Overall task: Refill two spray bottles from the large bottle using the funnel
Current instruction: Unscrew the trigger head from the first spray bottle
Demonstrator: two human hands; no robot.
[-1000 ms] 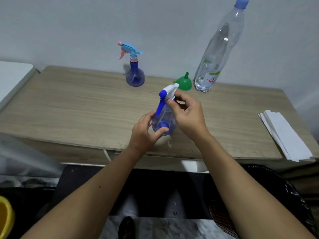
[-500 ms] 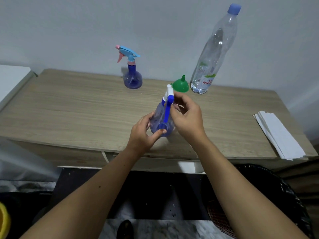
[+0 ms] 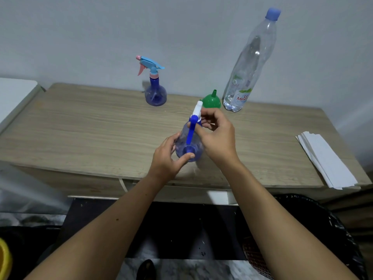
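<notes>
- unscrewing the sprayer head, looks like: left hand (image 3: 165, 158) grips the near spray bottle (image 3: 188, 146) at table (image 3: 80, 128) centre, right hand (image 3: 218, 136) pinches its top
- funnel (image 3: 211, 101) and large bottle (image 3: 250, 63) wait at 1 o'clock
- risk: bottle slipping or tipping if the twist jerks
</notes>
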